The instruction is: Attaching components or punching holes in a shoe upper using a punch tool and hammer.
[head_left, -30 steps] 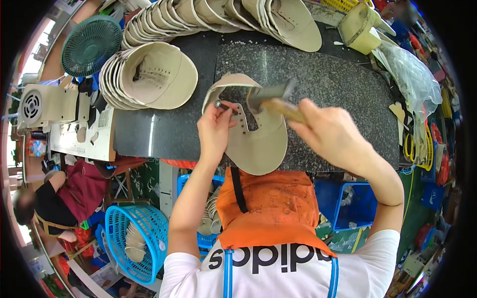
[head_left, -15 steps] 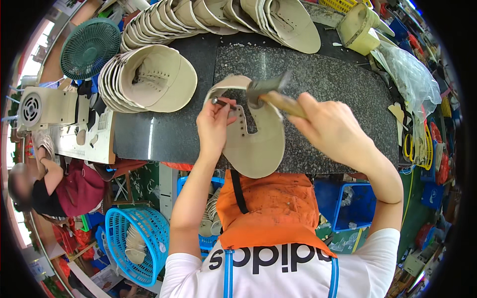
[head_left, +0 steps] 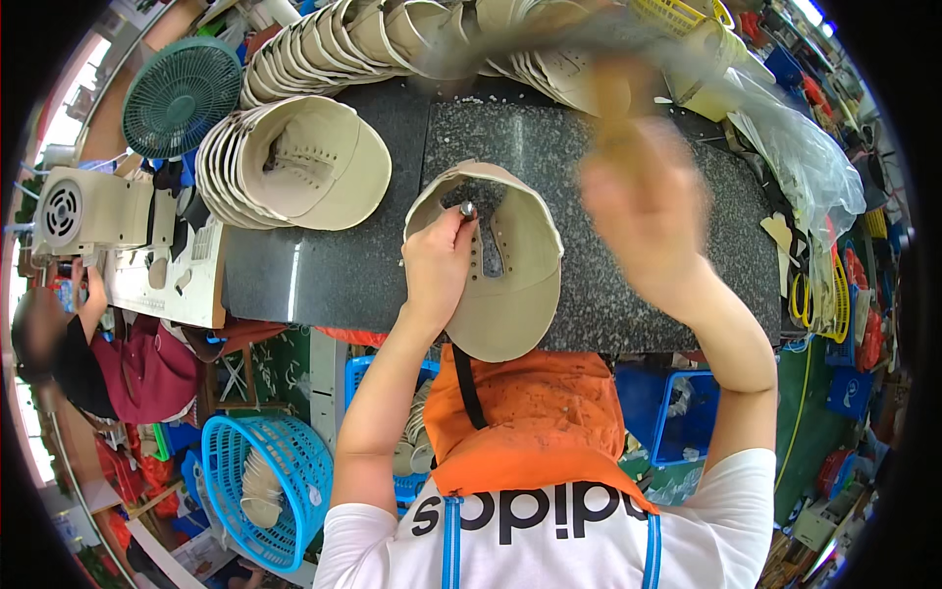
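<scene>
A beige canvas shoe upper [head_left: 505, 319] with two rows of eyelet holes lies on the dark speckled slab [head_left: 706, 260], toe part toward me. My left hand [head_left: 435, 275] is closed around a short metal punch [head_left: 467, 210], its round top facing up beside the upper's lace opening. The punch's lower tip is hidden by my hand. To the right, my right hand [head_left: 646, 211] is raised and grips the wooden handle of a hammer [head_left: 623, 88]. Both are smeared by motion, and the hammer's head is a dark blur over the far row of uppers.
Nested shoe uppers [head_left: 343, 182] stand at left, with a long row of more [head_left: 324, 44] behind. A green fan [head_left: 182, 98], a clear plastic bag [head_left: 805, 147] and yellow-handled scissors [head_left: 803, 294] flank the slab. A blue basket [head_left: 319, 491] stands below; another person [head_left: 147, 368] sits left.
My right hand has lifted the hammer up and away from the upper. The punch stands more upright in my left hand, and the upper has spread wider.
</scene>
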`<state>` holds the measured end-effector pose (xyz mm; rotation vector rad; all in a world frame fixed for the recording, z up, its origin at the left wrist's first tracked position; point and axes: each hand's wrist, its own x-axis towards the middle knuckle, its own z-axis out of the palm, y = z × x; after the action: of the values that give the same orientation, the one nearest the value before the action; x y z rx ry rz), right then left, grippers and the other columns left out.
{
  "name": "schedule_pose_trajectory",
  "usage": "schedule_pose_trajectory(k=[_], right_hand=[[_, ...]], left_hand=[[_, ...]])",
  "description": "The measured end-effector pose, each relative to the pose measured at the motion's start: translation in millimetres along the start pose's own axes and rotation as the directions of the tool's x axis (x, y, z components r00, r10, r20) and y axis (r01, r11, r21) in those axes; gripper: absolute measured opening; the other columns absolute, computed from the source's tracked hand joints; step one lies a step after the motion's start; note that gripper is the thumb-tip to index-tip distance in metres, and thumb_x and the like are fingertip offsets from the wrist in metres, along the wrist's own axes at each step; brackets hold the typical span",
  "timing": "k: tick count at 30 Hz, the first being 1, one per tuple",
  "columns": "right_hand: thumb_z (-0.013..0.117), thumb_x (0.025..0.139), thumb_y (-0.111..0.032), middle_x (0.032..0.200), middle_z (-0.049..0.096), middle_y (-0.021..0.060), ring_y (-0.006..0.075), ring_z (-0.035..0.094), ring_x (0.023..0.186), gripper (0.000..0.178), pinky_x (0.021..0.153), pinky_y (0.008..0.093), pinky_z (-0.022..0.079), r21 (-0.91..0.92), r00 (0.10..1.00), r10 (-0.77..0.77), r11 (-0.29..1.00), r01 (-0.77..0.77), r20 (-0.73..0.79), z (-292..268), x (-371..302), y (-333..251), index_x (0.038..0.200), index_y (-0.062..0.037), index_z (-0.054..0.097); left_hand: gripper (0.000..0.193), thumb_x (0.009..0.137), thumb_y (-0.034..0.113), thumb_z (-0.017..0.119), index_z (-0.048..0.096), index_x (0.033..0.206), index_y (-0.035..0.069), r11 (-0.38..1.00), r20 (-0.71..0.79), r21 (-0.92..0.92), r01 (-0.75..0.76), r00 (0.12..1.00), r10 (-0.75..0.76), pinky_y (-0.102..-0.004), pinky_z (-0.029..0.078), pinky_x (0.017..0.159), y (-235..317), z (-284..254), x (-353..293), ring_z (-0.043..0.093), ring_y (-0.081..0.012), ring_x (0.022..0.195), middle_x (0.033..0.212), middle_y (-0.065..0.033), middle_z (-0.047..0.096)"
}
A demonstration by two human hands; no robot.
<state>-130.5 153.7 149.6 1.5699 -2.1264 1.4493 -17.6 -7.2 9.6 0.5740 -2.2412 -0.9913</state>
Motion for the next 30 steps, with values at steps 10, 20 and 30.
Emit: schedule_pose_trajectory(k=[10,20,30], right_hand=[[0.053,0.091,-0.027,0.061,0.057,0.0198,0.0402,0.059,0.06,0.027,0.056,0.0494,0.046,-0.504,0.778,0.434,0.845,-0.178,0.454,21.6,-68.7,51.0,0.089,-0.0012,0.045],[0.055,0.089,-0.028,0.063,0.059,0.0192,0.0398,0.06,0.062,0.027,0.057,0.0499,0.048,-0.44,0.79,0.389,0.882,-0.17,0.474,5.0,-54.3,62.0,0.087,-0.0012,0.049],[0.059,0.088,-0.022,0.06,0.055,0.0163,0.033,0.057,0.054,0.023,0.051,0.0374,0.045,-0.166,0.92,0.321,0.943,-0.288,0.224,-26.5,-10.4,11.5,0.084,-0.0017,0.049]], left_hand=[[0.01,0.09,0.0,0.053,0.059,0.098,0.001,0.743,0.206,-0.567,0.356,0.934,-0.291,-0.0209,0.051,0.069,-5.0,10.5,13.9,0.062,-0.0079,0.081,0.09,-0.0052,0.066],[0.01,0.089,0.0,0.054,0.062,0.096,0.001,0.863,0.264,-0.425,0.275,0.949,-0.172,-0.0219,0.049,0.07,-16.1,11.3,13.5,0.062,-0.0082,0.079,0.089,-0.0028,0.068],[0.009,0.086,0.002,0.058,0.064,0.092,0.002,0.998,0.213,-0.014,-0.068,0.975,0.07,-0.0265,0.048,0.066,-6.4,5.6,10.0,0.065,-0.0145,0.071,0.081,-0.0089,0.068]])
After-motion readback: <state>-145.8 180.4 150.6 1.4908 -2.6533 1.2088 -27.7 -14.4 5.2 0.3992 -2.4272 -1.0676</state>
